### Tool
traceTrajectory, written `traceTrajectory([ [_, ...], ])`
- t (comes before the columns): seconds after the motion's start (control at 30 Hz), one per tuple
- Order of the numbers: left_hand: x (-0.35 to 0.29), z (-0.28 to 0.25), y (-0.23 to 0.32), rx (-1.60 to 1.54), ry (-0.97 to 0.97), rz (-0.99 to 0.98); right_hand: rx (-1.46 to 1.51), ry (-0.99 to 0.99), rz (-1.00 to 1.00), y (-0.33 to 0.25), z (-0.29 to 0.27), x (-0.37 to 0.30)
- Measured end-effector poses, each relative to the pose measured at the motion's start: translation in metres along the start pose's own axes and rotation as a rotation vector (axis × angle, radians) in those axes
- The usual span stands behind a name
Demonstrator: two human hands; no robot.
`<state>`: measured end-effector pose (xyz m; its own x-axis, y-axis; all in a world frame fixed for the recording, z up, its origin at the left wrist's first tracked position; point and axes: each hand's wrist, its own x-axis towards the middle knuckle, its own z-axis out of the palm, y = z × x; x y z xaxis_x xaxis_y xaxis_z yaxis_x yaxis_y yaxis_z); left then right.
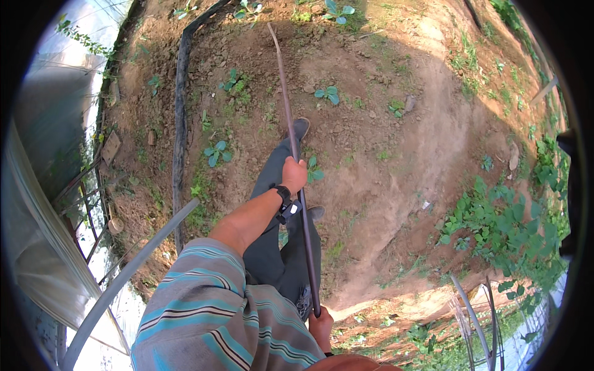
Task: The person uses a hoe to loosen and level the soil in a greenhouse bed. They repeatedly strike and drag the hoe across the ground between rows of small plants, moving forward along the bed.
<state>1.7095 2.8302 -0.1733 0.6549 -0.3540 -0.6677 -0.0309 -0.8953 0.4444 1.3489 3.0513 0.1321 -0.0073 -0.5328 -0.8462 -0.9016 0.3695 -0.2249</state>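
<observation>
A long, slim brown wooden pole (284,89), like a tool handle, slants away from my body across the soil. Its far tip is paler and bends slightly; I cannot make out a blade there. My left hand (294,175) is closed around the pole at about its middle, knuckles up, with a dark watch (284,195) on the wrist. Close against my body, my right hand (321,328) grips the pole's near end, partly hidden by its arm. Small leafy seedlings (327,94) grow from the brown soil around the pole.
A black hose (181,105) runs along the bed to the left. A grey pipe (133,266) rises at lower left beside plastic sheeting (46,235). Leafy vines (501,229) spread at the right. My shoe (301,128) stands on the soil beside the pole.
</observation>
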Motion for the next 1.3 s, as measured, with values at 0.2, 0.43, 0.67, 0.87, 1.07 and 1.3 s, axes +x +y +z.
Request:
traceTrajectory([
  [0.2,0.019,0.032,0.003,-0.005,-0.108,0.029,0.122,0.023,-0.07,0.02,0.015,0.033],
  [0.43,-0.203,0.102,-0.12,-0.024,-0.216,-0.134,-0.009,-0.089,0.186,0.203,-0.013,-0.125],
  [0.67,-0.359,0.126,-0.22,0.116,-0.449,-0.286,-0.211,-0.202,0.294,0.354,-0.043,-0.275],
  [0.87,-0.339,0.103,-0.223,-0.124,-0.496,-0.497,-0.325,-0.261,0.472,0.335,-0.013,-0.261],
  [1.07,-0.155,0.031,-0.149,-0.164,-0.309,-0.179,-0.164,-0.04,0.124,0.176,0.036,-0.108],
  [1.3,-0.09,0.003,-0.141,-0.232,-0.24,-0.178,-0.281,-0.008,0.016,0.109,0.036,-0.06],
])
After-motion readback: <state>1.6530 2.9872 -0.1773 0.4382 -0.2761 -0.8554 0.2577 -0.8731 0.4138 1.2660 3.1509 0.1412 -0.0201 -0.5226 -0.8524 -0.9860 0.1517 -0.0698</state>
